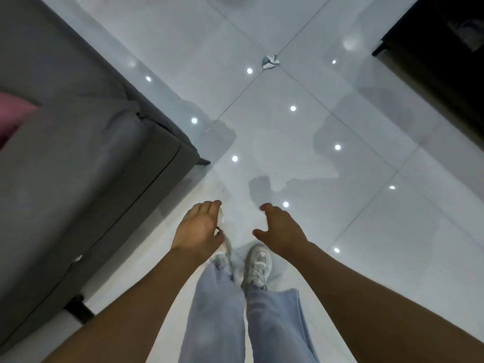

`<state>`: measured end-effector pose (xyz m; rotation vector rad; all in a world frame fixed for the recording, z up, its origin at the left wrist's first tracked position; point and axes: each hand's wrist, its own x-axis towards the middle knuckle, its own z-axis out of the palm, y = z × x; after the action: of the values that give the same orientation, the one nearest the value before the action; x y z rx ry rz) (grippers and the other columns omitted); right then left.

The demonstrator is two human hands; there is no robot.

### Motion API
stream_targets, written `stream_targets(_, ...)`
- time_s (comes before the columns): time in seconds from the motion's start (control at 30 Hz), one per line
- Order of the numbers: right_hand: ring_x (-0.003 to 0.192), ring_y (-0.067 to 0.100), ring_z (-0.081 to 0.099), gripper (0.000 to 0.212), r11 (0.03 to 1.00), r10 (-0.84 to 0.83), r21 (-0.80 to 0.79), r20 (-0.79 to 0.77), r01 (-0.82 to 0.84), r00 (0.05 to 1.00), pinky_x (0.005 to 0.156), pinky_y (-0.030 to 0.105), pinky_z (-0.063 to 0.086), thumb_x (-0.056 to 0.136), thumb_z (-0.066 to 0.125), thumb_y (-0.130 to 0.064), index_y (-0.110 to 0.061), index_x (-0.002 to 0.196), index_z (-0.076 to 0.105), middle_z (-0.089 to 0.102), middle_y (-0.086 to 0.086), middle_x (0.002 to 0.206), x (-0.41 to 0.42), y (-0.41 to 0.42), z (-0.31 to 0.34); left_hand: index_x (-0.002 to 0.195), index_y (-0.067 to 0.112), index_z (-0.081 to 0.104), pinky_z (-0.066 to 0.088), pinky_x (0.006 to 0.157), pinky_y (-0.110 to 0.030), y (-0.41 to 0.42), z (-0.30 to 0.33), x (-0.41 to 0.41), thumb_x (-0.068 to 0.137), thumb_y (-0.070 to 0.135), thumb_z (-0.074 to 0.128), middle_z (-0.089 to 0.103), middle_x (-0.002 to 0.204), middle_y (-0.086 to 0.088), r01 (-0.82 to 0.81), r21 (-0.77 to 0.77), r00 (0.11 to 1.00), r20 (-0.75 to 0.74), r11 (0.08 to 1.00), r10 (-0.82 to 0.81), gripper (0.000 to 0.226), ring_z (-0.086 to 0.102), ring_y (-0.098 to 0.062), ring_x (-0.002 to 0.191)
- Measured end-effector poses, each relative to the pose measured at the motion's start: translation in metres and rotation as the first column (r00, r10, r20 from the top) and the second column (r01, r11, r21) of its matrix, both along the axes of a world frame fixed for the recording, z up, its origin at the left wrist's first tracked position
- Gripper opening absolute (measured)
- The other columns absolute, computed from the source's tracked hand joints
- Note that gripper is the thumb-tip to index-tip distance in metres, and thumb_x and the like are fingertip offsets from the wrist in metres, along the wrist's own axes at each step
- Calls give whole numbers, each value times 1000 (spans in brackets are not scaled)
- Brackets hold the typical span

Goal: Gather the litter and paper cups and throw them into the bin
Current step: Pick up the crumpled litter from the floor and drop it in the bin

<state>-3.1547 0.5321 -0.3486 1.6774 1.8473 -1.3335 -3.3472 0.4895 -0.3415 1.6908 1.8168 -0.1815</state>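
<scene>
A crumpled piece of white paper litter (pixel 270 61) lies on the glossy tiled floor far ahead, where tile joints cross. My left hand (pixel 200 227) is stretched out low in front of me, and its fingers hold something white and thin (pixel 222 221) that peeks out along the palm's edge; what it is cannot be told. My right hand (pixel 281 226) hovers beside it with relaxed, slightly bent fingers and holds nothing. No bin or paper cup is in view.
A grey sofa (pixel 78 153) with a pink cushion (pixel 13 113) fills the left side, its corner leg near the middle. Dark furniture (pixel 445 48) stands at the top right. My legs in light jeans and a white sneaker (pixel 258 265) are below the hands.
</scene>
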Motion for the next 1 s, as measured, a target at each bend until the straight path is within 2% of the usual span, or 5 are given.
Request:
stream_targets(0.17,119,25,48,57,998,-45,41,38,43,998,89,36,46,92,60,-35,-15,140,37,50,8,131,-6,77,1,141,18,34,22,113,-28,89,1,-1,87,34,59,46,138,0,30,9,999,-19,1000,-30,62,40,-21,129)
stream_targets(0.37,117,24,49,51,992,-108,63,-14,108,994,88,34,46,91,59,-30,-15,136,40,51,7,129,-43,188,0,133,21,39,39,102,-29,199,-1,-16,84,36,63,51,127,3,-19,-43,998,55,999,21,57,46,-18,121)
stream_targets(0.57,119,27,47,54,986,-161,53,-10,161,987,84,33,42,91,59,-27,-14,139,38,49,9,130,-63,311,-14,139,14,35,36,99,-31,318,-6,-43,84,34,63,50,131,-4,-33,-41,999,0,999,33,64,44,-22,121)
stream_targets(0.73,119,30,49,55,984,-171,47,10,171,985,92,40,47,90,59,-23,-12,139,38,51,13,130,-54,398,-30,137,12,36,37,95,-31,401,-19,-51,85,31,63,52,126,-7,-14,-98,1000,-23,995,12,61,47,-24,113)
stream_targets(1.0,112,29,48,44,998,-47,42,75,44,996,83,35,44,90,54,-21,-11,131,42,51,11,123,-21,551,-59,132,13,42,44,87,-32,540,-45,-25,82,35,65,57,114,-4,-83,-136,996,-42,987,78,59,54,-22,100)
